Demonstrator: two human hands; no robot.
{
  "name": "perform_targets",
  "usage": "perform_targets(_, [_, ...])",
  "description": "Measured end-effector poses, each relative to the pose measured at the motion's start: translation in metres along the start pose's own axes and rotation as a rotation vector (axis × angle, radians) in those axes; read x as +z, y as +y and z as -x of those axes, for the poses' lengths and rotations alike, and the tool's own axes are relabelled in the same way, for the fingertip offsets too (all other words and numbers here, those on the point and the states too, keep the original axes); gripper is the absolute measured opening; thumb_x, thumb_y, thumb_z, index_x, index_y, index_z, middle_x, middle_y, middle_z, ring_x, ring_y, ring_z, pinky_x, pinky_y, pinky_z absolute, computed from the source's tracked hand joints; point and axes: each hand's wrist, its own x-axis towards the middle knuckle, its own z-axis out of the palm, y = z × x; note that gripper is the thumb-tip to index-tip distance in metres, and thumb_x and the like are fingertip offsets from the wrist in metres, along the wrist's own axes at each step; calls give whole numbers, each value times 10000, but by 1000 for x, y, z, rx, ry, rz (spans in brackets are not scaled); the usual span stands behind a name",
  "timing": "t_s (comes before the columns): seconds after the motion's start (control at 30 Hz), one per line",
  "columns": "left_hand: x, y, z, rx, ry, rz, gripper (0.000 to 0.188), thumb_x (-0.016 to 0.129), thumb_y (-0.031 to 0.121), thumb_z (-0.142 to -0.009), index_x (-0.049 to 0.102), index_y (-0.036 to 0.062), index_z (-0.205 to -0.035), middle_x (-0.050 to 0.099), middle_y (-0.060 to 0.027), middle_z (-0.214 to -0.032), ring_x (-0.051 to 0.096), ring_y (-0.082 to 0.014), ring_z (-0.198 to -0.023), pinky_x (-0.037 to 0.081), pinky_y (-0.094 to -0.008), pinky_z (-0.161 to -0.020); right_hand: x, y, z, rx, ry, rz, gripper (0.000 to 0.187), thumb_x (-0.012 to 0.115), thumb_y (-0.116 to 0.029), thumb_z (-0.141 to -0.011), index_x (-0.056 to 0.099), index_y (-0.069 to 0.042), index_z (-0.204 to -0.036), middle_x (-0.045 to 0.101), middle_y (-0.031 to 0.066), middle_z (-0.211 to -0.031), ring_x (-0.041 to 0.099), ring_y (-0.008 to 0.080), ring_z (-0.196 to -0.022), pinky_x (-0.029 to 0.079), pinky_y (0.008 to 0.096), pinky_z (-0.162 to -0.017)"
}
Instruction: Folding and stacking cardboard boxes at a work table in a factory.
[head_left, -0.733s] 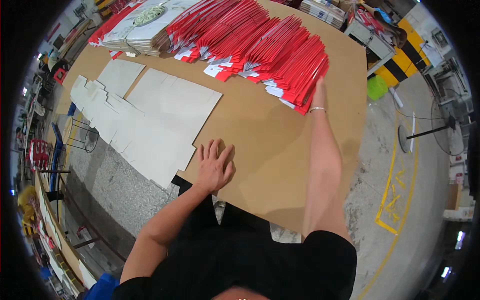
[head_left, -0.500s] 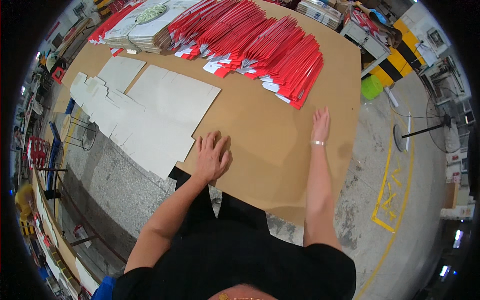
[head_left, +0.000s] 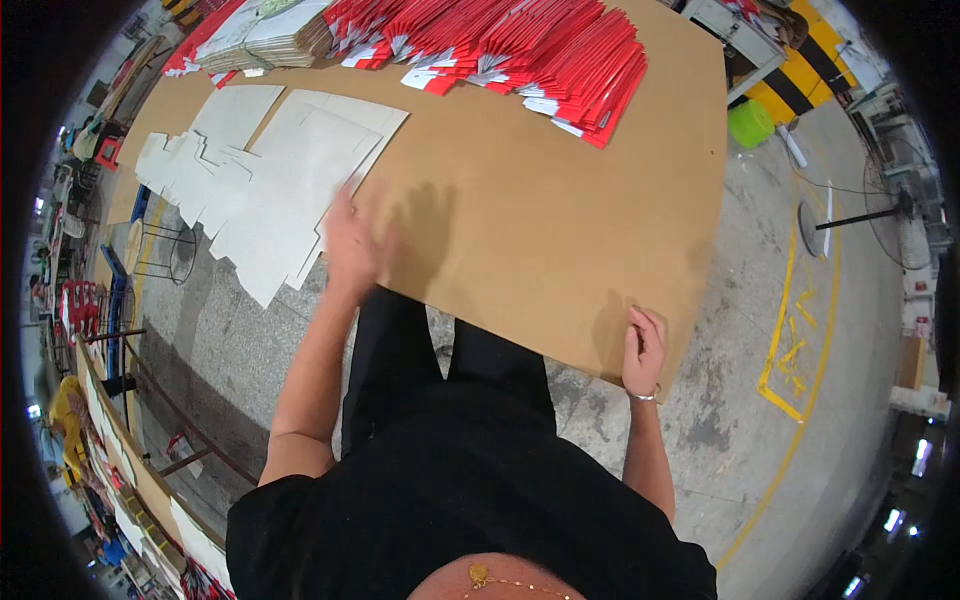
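My left hand (head_left: 356, 248) is smeared by motion beside the right edge of the white die-cut card sheets (head_left: 290, 150), its fingers apart and nothing visible in them. Whether the fingertips touch the sheet edge is hard to make out. The sheets overlap unevenly, with a second edge showing along the right side, and they overhang the near table edge. Over the table's near right corner, my right hand (head_left: 645, 350) is held with loosely bent fingers, holding nothing.
Red folded card pieces (head_left: 560, 70) with white flaps stand in packed rows across the far side of the brown table (head_left: 540, 240). A tied stack of flat card (head_left: 265, 40) sits at the far left. On the floor to the right are a green bin (head_left: 750, 124) and a fan stand (head_left: 850, 225).
My left hand has moved left to the sheets' edge. The top sheet has shifted leftward, baring one beneath. My right hand has drawn back toward me, and the view has tilted nearer my body.
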Motion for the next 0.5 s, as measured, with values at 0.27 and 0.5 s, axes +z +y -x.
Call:
perform_targets(0.27, [-12, -132, 40, -311, -371, -611, 728, 405, 643, -980, 352, 199, -1554, 374, -123, -1584, 254, -392, -1490, 149, -735, -1127, 58, -33, -20, 146, -104, -106, 361, 632, -22, -894, 643, -45, -1254, 590, 117, -1188, 621, 226, -1030, 517, 334, -862])
perform_targets(0.5, [-9, -2, 41, -172, -450, -22, 599, 482, 562, -988, 454, 225, -1482, 471, -103, -1506, 307, -328, -1473, 171, -694, -1142, 154, -149, -28, -666, -834, 95, 874, 854, -297, -715, 461, -207, -1490, 310, 177, -1588, 273, 386, -1478, 241, 549, -1183])
